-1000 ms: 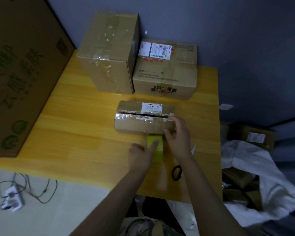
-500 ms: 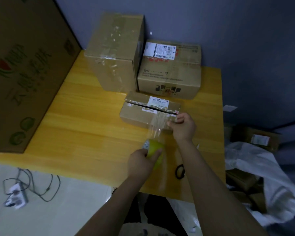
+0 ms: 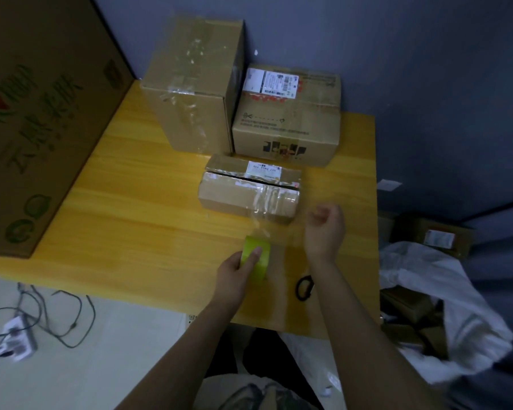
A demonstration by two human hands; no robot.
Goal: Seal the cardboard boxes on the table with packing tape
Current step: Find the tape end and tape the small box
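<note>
Lifting the right hand [image 3: 325, 229] away from the small box [image 3: 228, 196], off the tape end pressed there half a second ago, and drawing the tape roll [image 3: 256, 255] a little nearer. Leaning at the left edge of the yellow table [image 3: 125, 208]: a big printed carton [image 3: 27, 128]. Standing at the far side, touching one another: a tall box [image 3: 190, 84] and a labelled box [image 3: 288, 119]. Lying just in front of them: the small box, top seam gaping. Gripping the green roll with the left hand [image 3: 237, 273], near the table's middle. Stretching a clear tape strip [image 3: 259, 224] from roll to box. Holding the right hand in the air just right of the strip, fingers loosely curled, grasping nothing. Lying near that forearm: black scissors [image 3: 305, 287].
</note>
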